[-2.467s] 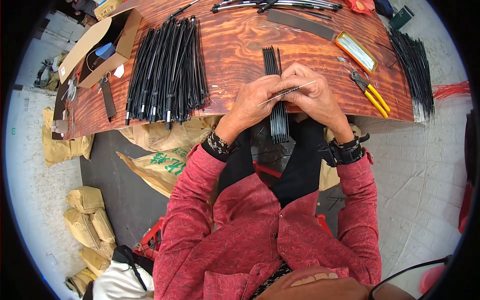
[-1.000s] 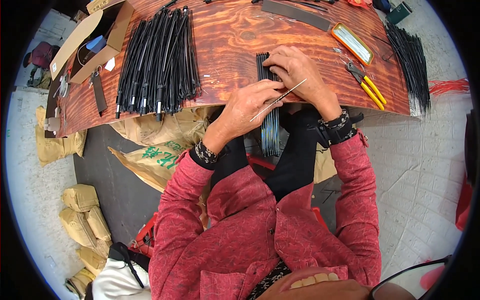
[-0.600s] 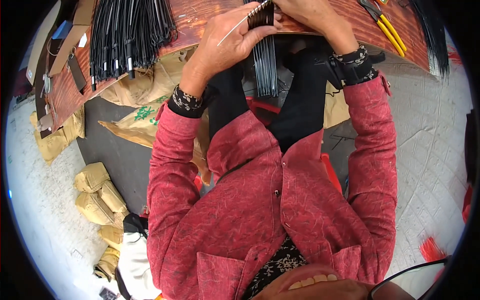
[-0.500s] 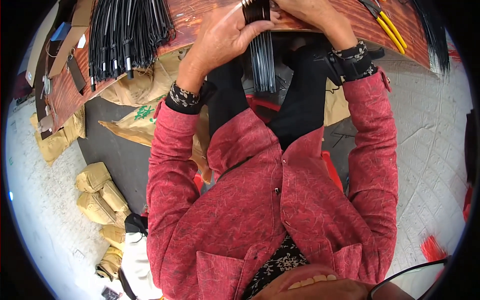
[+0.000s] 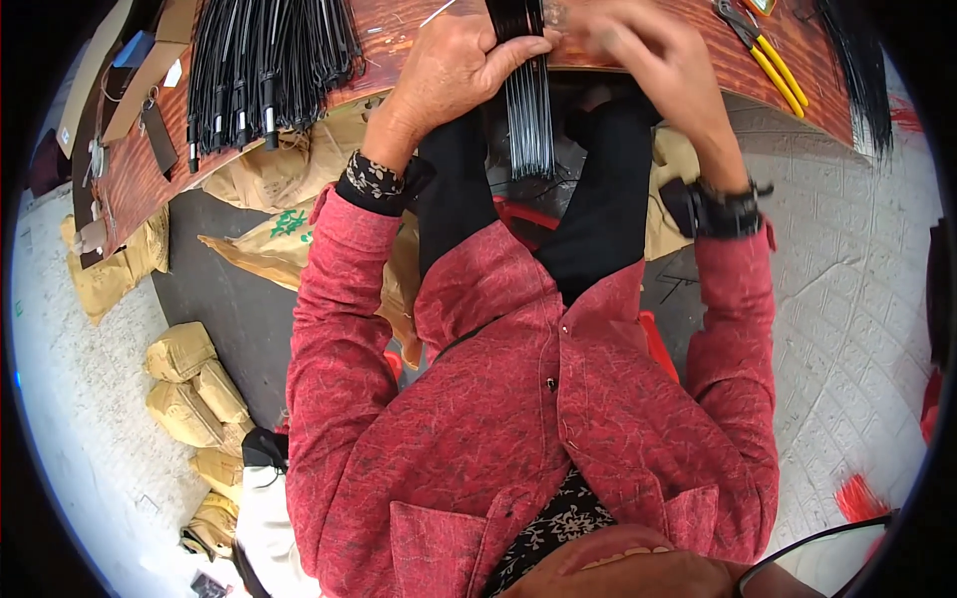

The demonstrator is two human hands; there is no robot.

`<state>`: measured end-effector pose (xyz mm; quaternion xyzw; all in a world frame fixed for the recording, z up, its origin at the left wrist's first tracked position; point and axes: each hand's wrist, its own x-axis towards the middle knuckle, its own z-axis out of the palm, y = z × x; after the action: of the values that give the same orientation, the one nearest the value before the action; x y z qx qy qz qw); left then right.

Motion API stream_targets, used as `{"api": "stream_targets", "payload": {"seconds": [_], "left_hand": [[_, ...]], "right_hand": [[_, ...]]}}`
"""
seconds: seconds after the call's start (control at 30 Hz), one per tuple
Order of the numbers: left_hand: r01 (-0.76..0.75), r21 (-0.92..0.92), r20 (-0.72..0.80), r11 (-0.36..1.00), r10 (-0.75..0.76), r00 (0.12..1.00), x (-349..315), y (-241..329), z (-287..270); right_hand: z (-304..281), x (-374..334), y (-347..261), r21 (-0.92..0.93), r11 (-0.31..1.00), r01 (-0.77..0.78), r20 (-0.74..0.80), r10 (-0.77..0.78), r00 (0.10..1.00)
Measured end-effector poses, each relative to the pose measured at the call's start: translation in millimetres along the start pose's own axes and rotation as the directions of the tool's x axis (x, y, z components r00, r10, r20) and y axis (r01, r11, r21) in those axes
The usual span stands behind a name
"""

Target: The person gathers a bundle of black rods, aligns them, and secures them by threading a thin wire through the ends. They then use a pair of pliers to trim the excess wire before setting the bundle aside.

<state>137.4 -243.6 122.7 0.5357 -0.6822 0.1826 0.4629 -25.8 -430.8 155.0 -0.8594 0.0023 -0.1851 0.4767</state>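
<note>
1. The left hand (image 5: pixel 444 70) is closed around a bunch of thin dark rods (image 5: pixel 529 130), thumb across the front. The rods hang down below that hand, past the edge of the bench (image 5: pixel 384 42).
2. A thin pale stick (image 5: pixel 437 13) pokes out above the left hand.
3. The right hand (image 5: pixel 666 65) is just right of the rods, fingers bent and blurry. I cannot tell if it holds anything.
4. This looks like the holding-together step. The next move seems to need a firm left squeeze and careful right fingers.
</note>
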Motion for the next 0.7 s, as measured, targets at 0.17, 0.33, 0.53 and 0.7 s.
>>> {"api": "stream_targets", "payload": {"seconds": [0.17, 0.33, 0.53, 0.7], "left_hand": [[0.380, 0.175, 0.269, 0.908, -0.415, 0.869, -8.0, 6.8, -13.0], [0.350, 0.315, 0.373, 0.882, -0.454, 0.809, 22.5, 22.1, -13.4], [0.184, 0.008, 0.147, 0.983, -0.184, 0.972, -7.9, -9.9, 1.2], [0.352, -0.034, 0.112, 0.935, -0.347, 0.931, -7.5, -1.1, 4.1]], "right_hand": [[13.8, -71.2, -15.3, 0.195, 0.941, -0.276, 0.391, 0.183, 0.902], [70.8, -88.1, -14.1, 0.005, 1.000, 0.017, 0.012, -0.017, 1.000], [76.6, -94.3, -15.9, -0.003, 0.997, -0.071, 0.142, 0.071, 0.987], [82.7, -102.5, -25.0, -0.122, 0.992, 0.021, 0.048, -0.015, 0.999]]}}
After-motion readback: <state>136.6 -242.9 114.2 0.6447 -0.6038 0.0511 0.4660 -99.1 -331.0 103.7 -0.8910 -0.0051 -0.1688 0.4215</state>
